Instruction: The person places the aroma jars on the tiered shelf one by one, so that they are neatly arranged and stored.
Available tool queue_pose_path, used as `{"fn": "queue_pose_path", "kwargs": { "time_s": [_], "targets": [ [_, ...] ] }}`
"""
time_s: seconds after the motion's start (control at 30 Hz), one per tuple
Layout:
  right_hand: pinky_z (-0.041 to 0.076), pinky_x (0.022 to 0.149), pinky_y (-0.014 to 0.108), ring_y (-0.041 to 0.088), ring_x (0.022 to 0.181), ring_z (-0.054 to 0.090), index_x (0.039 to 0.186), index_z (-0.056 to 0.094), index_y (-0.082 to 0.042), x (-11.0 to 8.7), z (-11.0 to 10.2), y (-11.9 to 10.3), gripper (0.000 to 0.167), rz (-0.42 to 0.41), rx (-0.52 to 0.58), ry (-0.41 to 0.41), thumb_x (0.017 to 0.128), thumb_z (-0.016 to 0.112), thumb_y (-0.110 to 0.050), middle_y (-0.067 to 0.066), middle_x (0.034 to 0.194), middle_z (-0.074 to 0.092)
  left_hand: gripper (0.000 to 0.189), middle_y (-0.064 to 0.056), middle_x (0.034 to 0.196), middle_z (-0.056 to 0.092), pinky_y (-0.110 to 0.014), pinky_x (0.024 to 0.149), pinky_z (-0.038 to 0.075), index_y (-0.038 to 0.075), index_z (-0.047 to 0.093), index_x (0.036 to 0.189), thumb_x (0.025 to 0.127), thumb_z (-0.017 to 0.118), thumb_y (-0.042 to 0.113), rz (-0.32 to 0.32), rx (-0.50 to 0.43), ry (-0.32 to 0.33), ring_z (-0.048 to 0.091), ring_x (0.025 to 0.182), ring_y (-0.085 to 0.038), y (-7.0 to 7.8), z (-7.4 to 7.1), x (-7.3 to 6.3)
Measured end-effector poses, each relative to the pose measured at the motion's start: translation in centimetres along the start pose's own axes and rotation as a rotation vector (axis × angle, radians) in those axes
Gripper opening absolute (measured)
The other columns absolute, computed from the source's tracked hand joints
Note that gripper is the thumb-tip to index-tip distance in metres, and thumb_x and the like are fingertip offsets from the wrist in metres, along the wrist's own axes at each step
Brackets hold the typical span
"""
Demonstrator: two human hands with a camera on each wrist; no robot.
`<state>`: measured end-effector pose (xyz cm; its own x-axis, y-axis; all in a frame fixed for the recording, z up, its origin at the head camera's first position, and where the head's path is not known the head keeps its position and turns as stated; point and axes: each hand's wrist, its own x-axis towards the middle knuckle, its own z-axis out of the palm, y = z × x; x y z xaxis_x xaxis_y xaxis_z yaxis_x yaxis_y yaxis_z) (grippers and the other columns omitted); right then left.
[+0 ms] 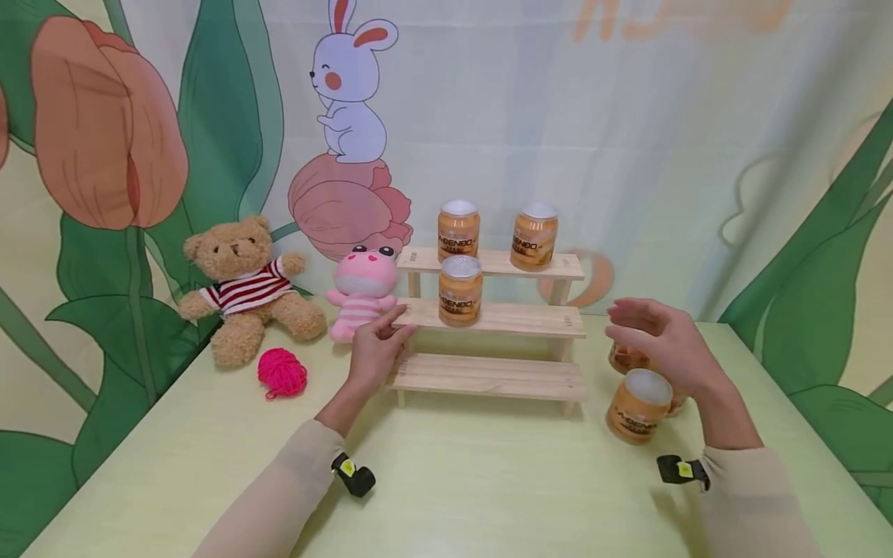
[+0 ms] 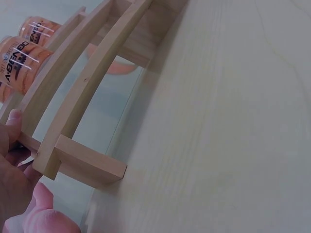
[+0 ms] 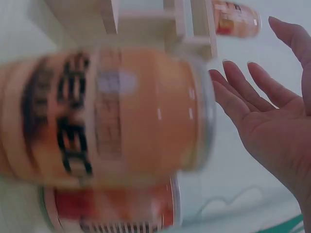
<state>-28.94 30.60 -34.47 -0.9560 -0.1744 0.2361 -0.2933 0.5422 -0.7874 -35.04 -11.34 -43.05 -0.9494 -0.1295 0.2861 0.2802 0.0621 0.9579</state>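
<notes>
A three-tier wooden shelf (image 1: pixel 516 318) stands in the middle of the table. My left hand (image 1: pixel 374 353) pinches the left end of its middle board, thumb on top and fingers beneath in the left wrist view. Two orange cans stand on the top tier, one left (image 1: pixel 458 231) and one right (image 1: pixel 534 240); a third can (image 1: pixel 460 294) is on the middle tier, left of centre. My right hand (image 1: pixel 666 341), fingers extended and holding nothing, is over a group of cans right of the shelf. The front can (image 1: pixel 639 409) there looms large in the right wrist view; others are partly hidden.
At the left sit a teddy bear (image 1: pixel 251 291) in a striped shirt and a pink plush toy (image 1: pixel 363 291) close beside the shelf. A ball of magenta yarn (image 1: pixel 282 373) lies before the bear. A printed curtain (image 1: pixel 663 155) hangs behind the table.
</notes>
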Motion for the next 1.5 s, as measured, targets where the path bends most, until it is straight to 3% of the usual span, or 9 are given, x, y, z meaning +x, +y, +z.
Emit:
{"fn": "queue_pose_path", "kwargs": {
  "time_s": [0.17,0.37,0.6,0.77,0.9,1.1,1.23,1.4,1.5],
  "targets": [
    [0.044,0.084,0.014,0.001,0.111,0.057,0.142,0.052,-0.011,-0.7,-2.9,2.7,0.055,0.009,-0.072,0.098,0.096,0.069,-0.035,0.01,0.134,0.06,0.045,-0.009,0.087,0.073,-0.015,0.047,0.037,0.004,0.065,0.132,0.09,0.076,0.01,0.006,-0.014,-0.008,0.052,0.058,-0.007,0.0,0.0,0.1],
    [0.043,0.085,0.01,-0.003,0.114,0.055,0.142,0.051,-0.006,-1.7,-5.0,8.0,0.05,0.008,0.006,0.145,0.098,0.068,-0.021,-0.005,0.128,0.064,0.045,-0.013,0.088,0.072,-0.015,0.048,0.037,0.005,0.065,0.133,0.09,0.077,0.011,0.004,-0.013,-0.009,0.052,0.06,-0.009,0.1,-0.1,0.1],
    [0.042,0.082,0.01,-0.007,0.109,0.054,0.144,0.048,-0.006,-3.1,-6.5,11.8,0.055,0.056,-0.037,0.092,0.098,0.067,-0.028,-0.01,0.126,0.061,0.045,-0.01,0.088,0.073,-0.016,0.05,0.04,0.004,0.065,0.132,0.089,0.077,0.011,0.005,0.0,-0.003,0.054,0.061,-0.007,-0.1,-0.1,0.1],
    [0.044,0.084,0.011,-0.006,0.111,0.052,0.149,0.041,-0.002,-3.4,-6.2,13.6,0.06,0.062,0.04,0.005,0.098,0.067,-0.019,-0.017,0.128,0.052,0.045,-0.007,0.084,0.072,-0.015,0.048,0.038,0.004,0.065,0.132,0.089,0.077,0.012,0.014,-0.005,-0.005,0.052,0.06,-0.007,-0.1,-0.1,0.3],
    [0.046,0.085,0.013,-0.006,0.109,0.053,0.148,0.039,0.004,-3.4,-5.4,14.3,0.063,0.053,0.08,-0.023,0.096,0.07,-0.013,-0.02,0.126,0.051,0.045,-0.005,0.082,0.071,-0.015,0.049,0.038,0.004,0.066,0.131,0.088,0.078,0.011,0.008,-0.005,0.0,0.052,0.06,-0.007,-0.2,-0.1,0.3],
    [0.05,0.08,0.016,-0.002,0.101,0.057,0.141,0.043,0.01,-3.0,-4.9,13.7,0.061,0.013,0.027,-0.026,0.093,0.073,-0.011,-0.019,0.114,0.058,0.044,-0.009,0.084,0.072,-0.015,0.049,0.039,0.004,0.066,0.131,0.089,0.077,0.012,0.008,0.0,-0.004,0.052,0.06,-0.007,-0.1,-0.1,0.1],
    [0.05,0.079,0.017,-0.002,0.097,0.057,0.141,0.043,0.01,-2.8,-4.8,13.3,0.062,0.028,-0.005,-0.02,0.092,0.074,-0.014,-0.017,0.111,0.058,0.045,-0.014,0.088,0.072,-0.015,0.049,0.038,0.004,0.065,0.132,0.089,0.077,0.011,-0.005,-0.014,-0.011,0.052,0.06,-0.008,0.0,-0.1,0.2],
    [0.05,0.078,0.018,-0.002,0.097,0.056,0.139,0.044,0.01,-2.7,-4.8,13.0,0.062,0.052,-0.05,-0.013,0.092,0.075,-0.017,-0.008,0.114,0.057,0.046,-0.021,0.095,0.072,-0.015,0.05,0.038,0.001,0.061,0.135,0.091,0.075,0.008,-0.023,-0.021,-0.028,0.052,0.064,-0.009,0.3,-0.2,0.1],
    [0.05,0.077,0.02,0.001,0.096,0.056,0.137,0.047,0.008,-2.8,-4.9,12.7,0.062,0.077,-0.079,-0.011,0.092,0.076,-0.022,0.0,0.115,0.058,0.046,-0.023,0.096,0.071,-0.015,0.05,0.039,-0.002,0.06,0.135,0.091,0.073,0.005,-0.029,-0.015,-0.033,0.053,0.065,-0.01,1.3,-0.2,-0.3]
  ]
}}
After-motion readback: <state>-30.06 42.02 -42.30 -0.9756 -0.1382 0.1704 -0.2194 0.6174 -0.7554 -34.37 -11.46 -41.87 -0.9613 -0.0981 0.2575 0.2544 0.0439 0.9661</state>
